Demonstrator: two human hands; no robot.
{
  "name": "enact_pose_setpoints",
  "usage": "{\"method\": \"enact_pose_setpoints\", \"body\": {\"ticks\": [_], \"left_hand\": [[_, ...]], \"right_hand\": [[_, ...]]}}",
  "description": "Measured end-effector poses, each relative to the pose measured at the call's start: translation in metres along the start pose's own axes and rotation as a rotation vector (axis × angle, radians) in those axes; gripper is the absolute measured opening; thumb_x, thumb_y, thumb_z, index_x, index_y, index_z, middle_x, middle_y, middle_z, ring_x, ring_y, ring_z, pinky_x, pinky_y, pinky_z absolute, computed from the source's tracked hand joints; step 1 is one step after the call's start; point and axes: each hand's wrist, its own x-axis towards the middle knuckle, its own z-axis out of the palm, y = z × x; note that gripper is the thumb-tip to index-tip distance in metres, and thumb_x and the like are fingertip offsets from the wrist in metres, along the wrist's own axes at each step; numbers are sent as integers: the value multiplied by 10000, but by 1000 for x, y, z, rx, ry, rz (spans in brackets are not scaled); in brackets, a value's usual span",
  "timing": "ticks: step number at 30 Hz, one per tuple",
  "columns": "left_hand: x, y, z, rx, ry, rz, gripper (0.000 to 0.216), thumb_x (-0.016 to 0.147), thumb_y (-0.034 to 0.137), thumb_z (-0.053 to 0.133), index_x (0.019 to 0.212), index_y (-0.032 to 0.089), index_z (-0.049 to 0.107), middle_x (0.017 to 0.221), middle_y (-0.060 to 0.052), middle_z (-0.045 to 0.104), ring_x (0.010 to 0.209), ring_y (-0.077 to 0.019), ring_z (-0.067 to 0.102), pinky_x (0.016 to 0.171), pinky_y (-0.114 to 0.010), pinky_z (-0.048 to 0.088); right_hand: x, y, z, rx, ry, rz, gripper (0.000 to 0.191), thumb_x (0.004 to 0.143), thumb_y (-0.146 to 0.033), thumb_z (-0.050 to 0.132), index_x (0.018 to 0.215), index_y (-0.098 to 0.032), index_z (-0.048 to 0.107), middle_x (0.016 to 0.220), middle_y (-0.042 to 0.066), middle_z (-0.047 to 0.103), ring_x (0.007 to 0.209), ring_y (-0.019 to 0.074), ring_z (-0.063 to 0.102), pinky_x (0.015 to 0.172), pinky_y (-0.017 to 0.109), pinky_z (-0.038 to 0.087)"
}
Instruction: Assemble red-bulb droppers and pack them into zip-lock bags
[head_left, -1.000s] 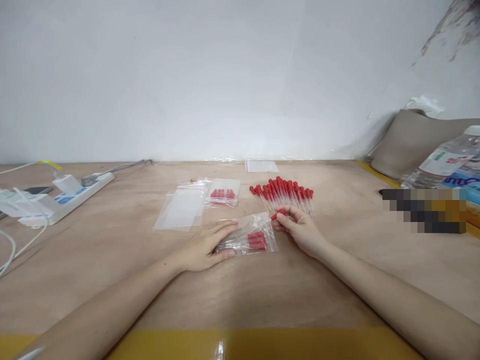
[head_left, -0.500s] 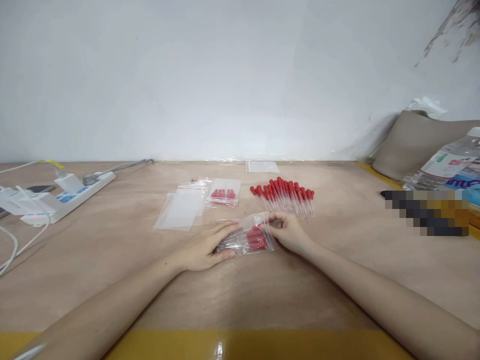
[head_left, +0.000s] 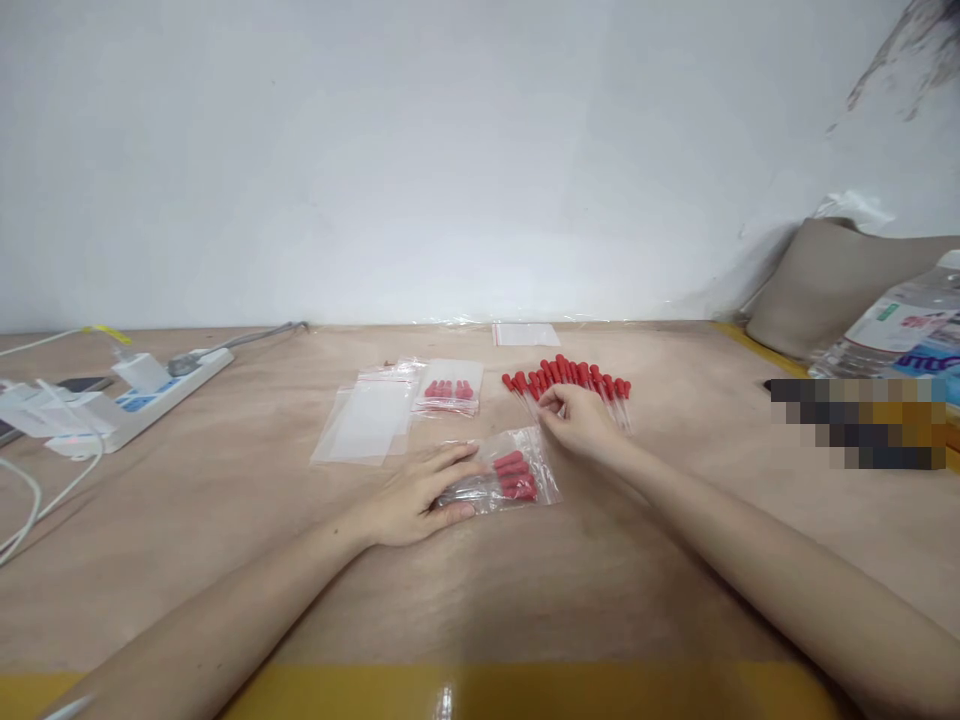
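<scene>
My left hand lies with fingers spread over the left end of a clear zip bag, its palm low on the table. Inside the bag are several droppers with red bulbs, their bulbs toward the bag's right, zip end. My right hand is at the near side of a fanned pile of red-bulbed droppers, thumb and fingers curled together. Whatever is between its fingertips is too small to make out. The hand hides part of the pile's clear stems.
Flat zip bags lie on the left beside a stack of filled bags. More bags are by the wall. A power strip with cables stands at left; a bottle and a pixelated item are at right.
My right hand has let go of the bag's zip end and moved up and right to the dropper pile. My left hand stays on the bag.
</scene>
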Motion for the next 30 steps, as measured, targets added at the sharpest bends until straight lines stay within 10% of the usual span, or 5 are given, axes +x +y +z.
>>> {"method": "enact_pose_setpoints", "body": {"ticks": [21, 30], "left_hand": [[1, 2, -1, 20, -11, -21, 530, 858, 443, 403, 1334, 239, 292, 1415, -78, 266, 1289, -238, 263, 1047, -432, 267], [0, 0, -1, 29, -14, -21, 502, 864, 448, 389, 1328, 278, 305, 1419, -45, 265, 1291, -223, 261, 1047, -427, 269]], "right_hand": [[65, -30, 18, -234, -67, 229, 249, 773, -271, 514, 938, -94, 570, 917, 164, 621, 885, 243, 587, 697, 293, 434], [5, 25, -14, 748, 236, 269, 199, 733, -275, 478, 899, -202, 396, 517, -76, 477, 409, 102, 468, 412, 220, 394]]}}
